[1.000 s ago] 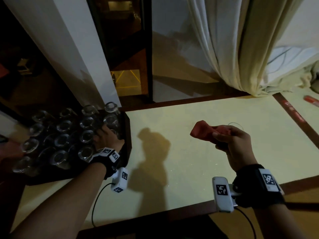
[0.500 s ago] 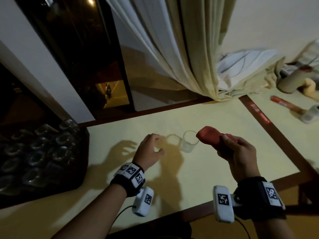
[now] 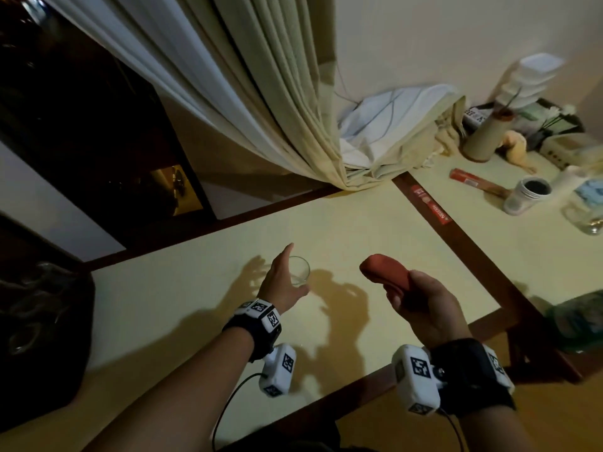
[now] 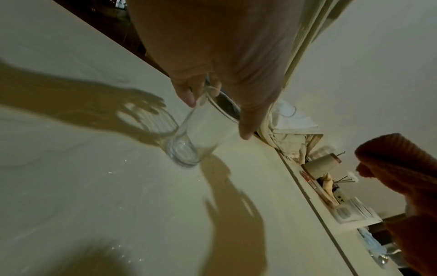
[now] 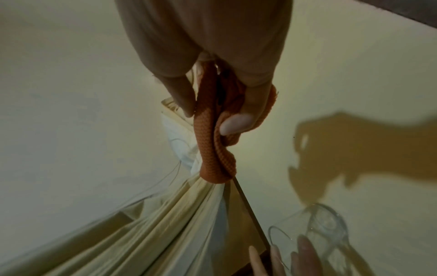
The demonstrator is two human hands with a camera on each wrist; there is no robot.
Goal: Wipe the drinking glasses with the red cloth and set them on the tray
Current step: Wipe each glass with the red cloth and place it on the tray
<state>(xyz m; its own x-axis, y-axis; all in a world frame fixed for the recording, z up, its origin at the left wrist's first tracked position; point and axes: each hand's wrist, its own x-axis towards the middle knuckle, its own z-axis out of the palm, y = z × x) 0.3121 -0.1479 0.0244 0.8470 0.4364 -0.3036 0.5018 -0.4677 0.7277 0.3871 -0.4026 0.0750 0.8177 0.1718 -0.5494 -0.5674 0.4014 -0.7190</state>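
Observation:
A clear drinking glass (image 3: 303, 276) stands upright on the pale yellow table (image 3: 195, 321). My left hand (image 3: 297, 268) is spread around it, fingers straight, one fingertip (image 4: 189, 100) at the rim and the thumb on the other side. In the left wrist view the glass (image 4: 196, 134) is empty; I cannot tell how firmly the hand touches it. My right hand (image 3: 404, 287) hovers to the right and grips the bunched red cloth (image 3: 381, 272), which pokes out past the fingers (image 5: 212, 149). The dark tray (image 3: 49, 337) with several glasses sits at the far left, dim and blurred.
A cream curtain (image 3: 293, 109) hangs down to the table's far edge. A dark wooden strip (image 3: 456, 236) divides this table from another on the right, which holds a jar (image 3: 528, 194), a vase (image 3: 486, 138), a red box (image 3: 473, 181) and a bottle (image 3: 587, 203).
My left hand left the tray, crossed to the right and now reaches around the glass on the table. The head view swung right. The right hand still holds the cloth.

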